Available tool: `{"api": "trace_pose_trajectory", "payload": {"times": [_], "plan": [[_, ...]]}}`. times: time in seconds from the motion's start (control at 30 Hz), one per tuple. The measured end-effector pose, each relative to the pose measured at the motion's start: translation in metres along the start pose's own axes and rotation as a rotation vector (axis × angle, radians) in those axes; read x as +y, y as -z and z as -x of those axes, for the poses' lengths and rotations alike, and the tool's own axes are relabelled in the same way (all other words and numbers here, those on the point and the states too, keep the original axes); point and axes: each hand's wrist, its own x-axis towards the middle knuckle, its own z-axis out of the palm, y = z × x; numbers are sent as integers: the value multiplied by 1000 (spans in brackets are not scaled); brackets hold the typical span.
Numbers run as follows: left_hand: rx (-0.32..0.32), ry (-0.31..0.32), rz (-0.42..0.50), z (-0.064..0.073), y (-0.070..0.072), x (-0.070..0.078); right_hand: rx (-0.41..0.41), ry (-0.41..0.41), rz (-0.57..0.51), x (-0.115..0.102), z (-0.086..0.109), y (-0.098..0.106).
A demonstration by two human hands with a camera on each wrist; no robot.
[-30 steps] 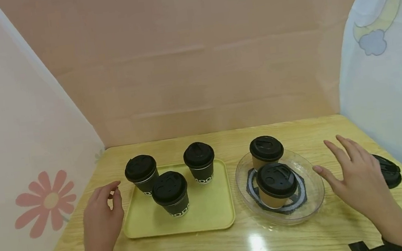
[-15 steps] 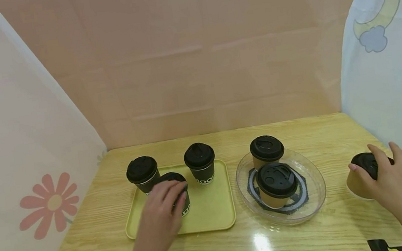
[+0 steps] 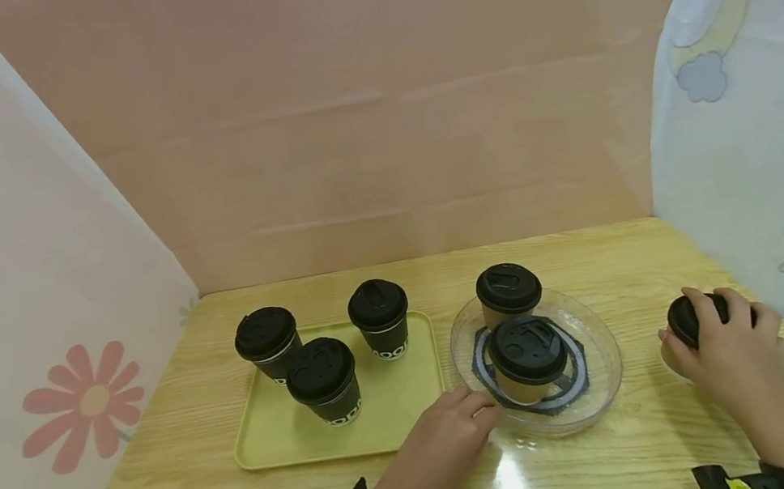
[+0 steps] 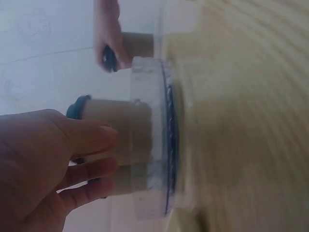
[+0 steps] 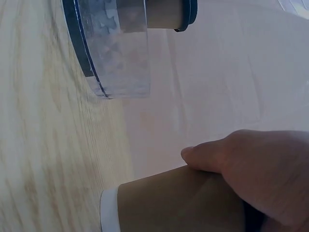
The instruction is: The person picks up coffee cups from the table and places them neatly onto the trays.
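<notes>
A wooden table [image 3: 610,462] is being viewed from above. At centre left, a yellow-green tray [image 3: 399,419] is carrying three black cups with black lids. Just right of it, at centre, a clear glass plate [image 3: 603,382] is holding two brown cups: the near brown cup [image 3: 526,379] and a far one [image 3: 508,295] behind it. The left hand [image 3: 445,438] is being stretched toward the plate's lower left rim, fingers relaxed and fairly straight, gripping nothing; whether the fingertips are touching the glass cannot be told. The near brown cup is standing upright just up and right of those fingers, closer to this hand than to the other. At the right edge, a third brown cup [image 3: 688,326] is being gripped on the table by the right hand [image 3: 732,354], fingers curled over its black lid and side.
</notes>
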Motion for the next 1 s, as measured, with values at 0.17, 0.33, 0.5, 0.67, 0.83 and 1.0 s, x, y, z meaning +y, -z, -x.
{"api": "trace_pose_trajectory", "payload": {"times": [0.17, 0.33, 0.5, 0.67, 0.83, 1.0], "plan": [[-38, -32, -55, -4, -10, 7, 41, 10, -10, -3, -1, -2], [-32, 0, -37, -6, -13, 7, 83, 31, -13, -3, -2, -2], [-44, 37, 2, -6, -14, 1, 76, 23, -9, -2, 1, -2], [-69, 94, 62, -4, -14, -9, 86, 24, -7, -2, 1, -3], [-74, 156, 134, -5, -14, -18, 82, 21, -9, -3, 1, -3], [-97, 231, 185, -7, -16, -28, 90, 19, -10, -3, 1, -2]]}}
